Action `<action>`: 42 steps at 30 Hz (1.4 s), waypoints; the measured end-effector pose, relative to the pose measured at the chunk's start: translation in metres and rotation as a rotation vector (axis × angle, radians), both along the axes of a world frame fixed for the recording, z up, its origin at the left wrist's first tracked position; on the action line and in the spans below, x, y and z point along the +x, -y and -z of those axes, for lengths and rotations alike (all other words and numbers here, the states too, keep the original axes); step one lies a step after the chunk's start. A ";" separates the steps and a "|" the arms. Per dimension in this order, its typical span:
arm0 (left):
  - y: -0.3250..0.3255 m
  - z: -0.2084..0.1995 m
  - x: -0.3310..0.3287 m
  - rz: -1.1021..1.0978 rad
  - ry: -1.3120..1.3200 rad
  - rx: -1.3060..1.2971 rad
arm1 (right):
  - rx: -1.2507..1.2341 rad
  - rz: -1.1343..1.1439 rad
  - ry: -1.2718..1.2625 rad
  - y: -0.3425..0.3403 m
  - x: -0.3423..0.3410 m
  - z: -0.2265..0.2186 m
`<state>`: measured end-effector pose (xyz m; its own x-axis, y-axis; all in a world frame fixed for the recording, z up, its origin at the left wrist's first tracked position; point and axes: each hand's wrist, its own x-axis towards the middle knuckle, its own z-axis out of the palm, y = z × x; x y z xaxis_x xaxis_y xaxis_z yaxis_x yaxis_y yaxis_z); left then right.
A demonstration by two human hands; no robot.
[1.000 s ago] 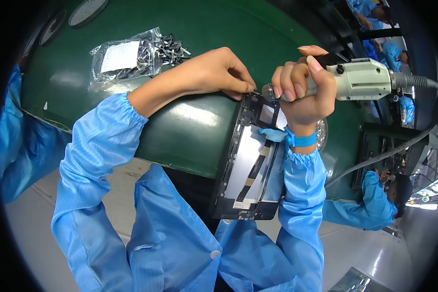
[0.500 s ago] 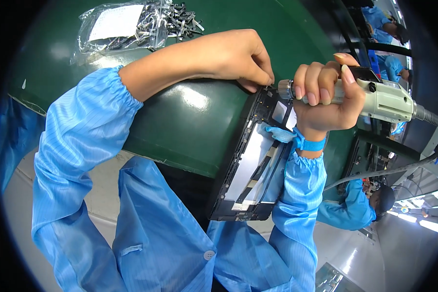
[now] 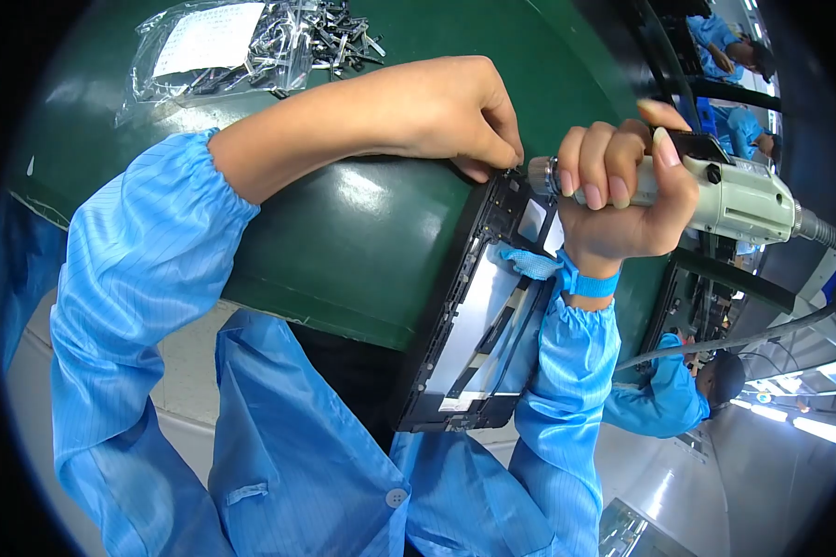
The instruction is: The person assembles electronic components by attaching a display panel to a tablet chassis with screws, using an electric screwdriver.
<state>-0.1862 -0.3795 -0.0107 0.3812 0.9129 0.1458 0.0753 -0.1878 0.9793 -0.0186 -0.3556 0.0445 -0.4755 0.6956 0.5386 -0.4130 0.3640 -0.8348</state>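
My right hand is wrapped round a cream electric screwdriver, whose metal nose points left. At the far corner of a black tablet-like housing, the thumb and fingers of my left hand are pinched together, close to that nose. What they grip there, if anything, is too small to see. Silver panels and dark strips show inside the housing, which extends over the table's near edge toward my lap. A blue wrist strap circles my right wrist, and part of it lies over the housing.
On the green table, a clear bag with a white label lies at the far left, beside a pile of small metal and black parts. A grey cable hangs at right. Co-workers in blue sit beyond.
Both hands keep nearly the same pose at the housing's far corner. The view has shifted slightly, and the screwdriver's nose sits marginally lower and further left.
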 end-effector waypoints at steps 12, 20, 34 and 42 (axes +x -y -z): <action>0.004 -0.007 0.002 -0.026 -0.028 -0.014 | 0.047 -0.082 0.092 -0.009 -0.002 -0.004; 0.005 -0.005 -0.001 -0.011 0.000 0.025 | 0.043 -0.141 0.108 -0.014 -0.002 -0.004; -0.002 -0.006 -0.001 0.053 -0.011 -0.031 | -0.162 0.071 0.114 0.011 -0.014 -0.019; 0.003 -0.012 0.001 -0.007 -0.024 -0.110 | -0.145 0.054 0.094 0.005 -0.012 -0.019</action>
